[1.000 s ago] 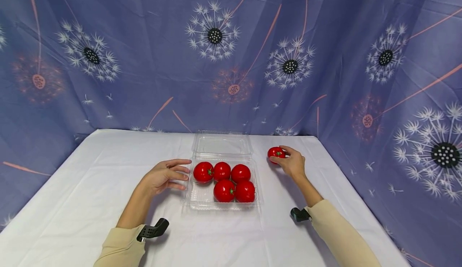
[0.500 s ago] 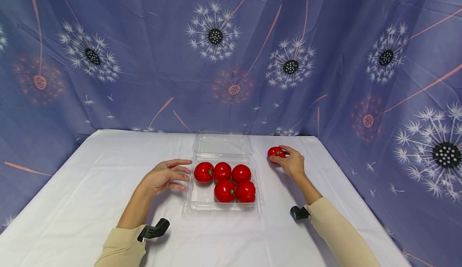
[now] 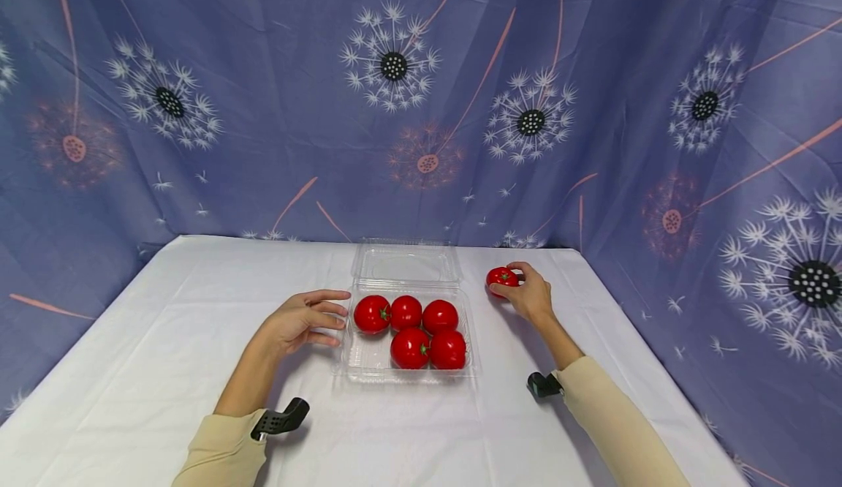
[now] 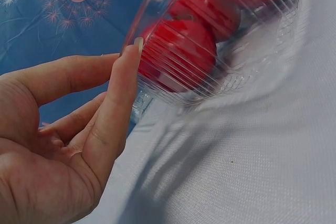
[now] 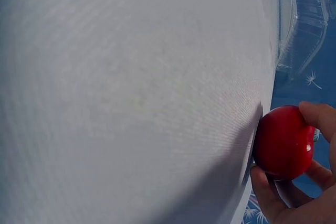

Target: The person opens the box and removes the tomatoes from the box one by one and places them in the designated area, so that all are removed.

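Observation:
A red tomato with a green stem sits between the thumb and fingers of my right hand, beyond the right side of the container. In the right wrist view this tomato shows close to the white cloth. My left hand is at the left side of a clear plastic container, its fingers spread and lightly bent. In the left wrist view, fingertips are right at the container's rim. Several tomatoes lie inside in two rows; the near left corner shows bare plastic.
The container's clear lid is folded back flat behind it. A white cloth covers the table. A blue curtain with dandelion prints hangs behind and along the right side. Both wrists wear black camera mounts.
My right hand and its tomato have shifted very slightly up and to the left in the head view. The left hand, the container and the tomatoes inside hold their places.

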`<state>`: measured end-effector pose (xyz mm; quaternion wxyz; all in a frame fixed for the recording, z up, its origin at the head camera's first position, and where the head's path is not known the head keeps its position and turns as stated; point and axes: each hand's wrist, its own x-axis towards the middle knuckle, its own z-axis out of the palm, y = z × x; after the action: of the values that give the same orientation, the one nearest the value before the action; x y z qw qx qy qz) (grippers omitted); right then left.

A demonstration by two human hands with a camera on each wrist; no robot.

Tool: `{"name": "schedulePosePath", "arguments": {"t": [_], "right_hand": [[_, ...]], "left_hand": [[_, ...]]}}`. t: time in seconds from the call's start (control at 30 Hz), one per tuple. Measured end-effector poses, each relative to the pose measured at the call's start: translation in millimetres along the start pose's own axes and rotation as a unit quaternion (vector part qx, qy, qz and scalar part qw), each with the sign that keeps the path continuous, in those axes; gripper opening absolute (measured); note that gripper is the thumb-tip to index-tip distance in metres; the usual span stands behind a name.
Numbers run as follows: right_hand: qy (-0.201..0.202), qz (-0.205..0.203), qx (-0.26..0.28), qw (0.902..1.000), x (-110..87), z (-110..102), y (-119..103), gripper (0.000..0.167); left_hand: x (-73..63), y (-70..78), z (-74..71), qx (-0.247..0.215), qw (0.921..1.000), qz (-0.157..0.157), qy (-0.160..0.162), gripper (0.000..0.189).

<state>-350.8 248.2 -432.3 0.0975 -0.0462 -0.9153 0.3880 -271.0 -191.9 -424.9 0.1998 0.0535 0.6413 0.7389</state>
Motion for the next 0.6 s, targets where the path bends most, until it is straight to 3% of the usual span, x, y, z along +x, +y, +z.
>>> {"name": "schedulePosePath", "arguments": {"t": [0.6], "right_hand": [[0.003, -0.005, 0.007, 1.0, 0.6, 0.9, 1.4, 0.061]], "left_hand": [[0.4, -1.3, -0.3, -0.009, 0.9999, -0.005, 0.002, 0.068]]}}
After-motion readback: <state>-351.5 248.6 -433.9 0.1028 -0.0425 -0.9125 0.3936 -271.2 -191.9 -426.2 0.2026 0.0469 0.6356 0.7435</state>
